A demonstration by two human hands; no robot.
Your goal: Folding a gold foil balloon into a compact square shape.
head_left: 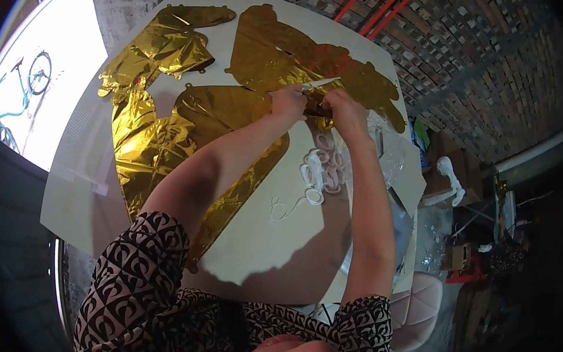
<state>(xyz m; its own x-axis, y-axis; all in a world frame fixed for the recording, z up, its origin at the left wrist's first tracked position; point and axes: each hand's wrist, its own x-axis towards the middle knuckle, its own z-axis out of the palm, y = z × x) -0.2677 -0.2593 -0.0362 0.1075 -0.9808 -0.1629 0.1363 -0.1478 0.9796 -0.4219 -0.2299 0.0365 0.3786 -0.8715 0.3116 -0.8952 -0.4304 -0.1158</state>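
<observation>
My left hand (289, 104) and my right hand (347, 117) are close together over the far middle of the table. Both are closed on a small crumpled part of gold foil (316, 107), which looks like the edge of a flat foil balloon. A pale, pointed blade-like thing (322, 84) sticks out beside my left fingers; its other end is hidden. Beyond my hands lies a large flat gold foil balloon (259, 42). Another foil balloon (145, 145) spreads under and left of my left forearm. A third foil piece (179, 42) lies at the far left.
Several loops of white and pinkish ribbon (322, 169) lie on the white table (289, 249) between my forearms. Clear plastic bags (392, 155) rest by my right forearm. A padded chair (416, 312) stands at the right, and a brick wall (462, 64) rises behind.
</observation>
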